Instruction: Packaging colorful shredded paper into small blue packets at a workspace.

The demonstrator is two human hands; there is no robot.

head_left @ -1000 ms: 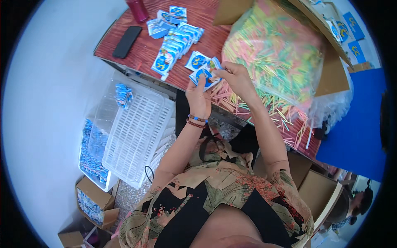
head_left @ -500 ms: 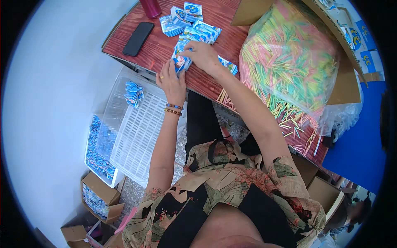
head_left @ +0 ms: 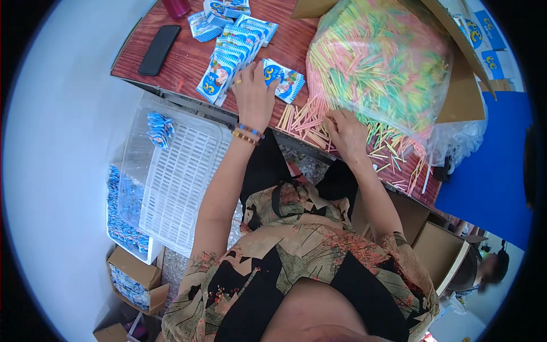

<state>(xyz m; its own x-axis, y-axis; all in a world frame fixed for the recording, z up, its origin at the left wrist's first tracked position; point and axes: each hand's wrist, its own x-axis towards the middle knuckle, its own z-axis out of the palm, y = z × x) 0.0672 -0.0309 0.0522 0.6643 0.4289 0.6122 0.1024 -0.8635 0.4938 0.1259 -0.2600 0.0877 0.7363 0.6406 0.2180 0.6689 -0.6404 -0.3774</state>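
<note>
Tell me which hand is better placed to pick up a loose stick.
Probably the right hand: its curled fingers are right by the loose sticks. The left hand is farther off, beside the single blue-and-white packet.

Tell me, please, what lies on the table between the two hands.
In the head view, loose pink and yellow sticks lie there, with one blue packet by the left hand.

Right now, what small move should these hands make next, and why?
Probably the right hand should pinch a few loose pastel sticks: it is curled right beside them, while the left hand is at the edge of the separate blue-and-white packet.
</note>
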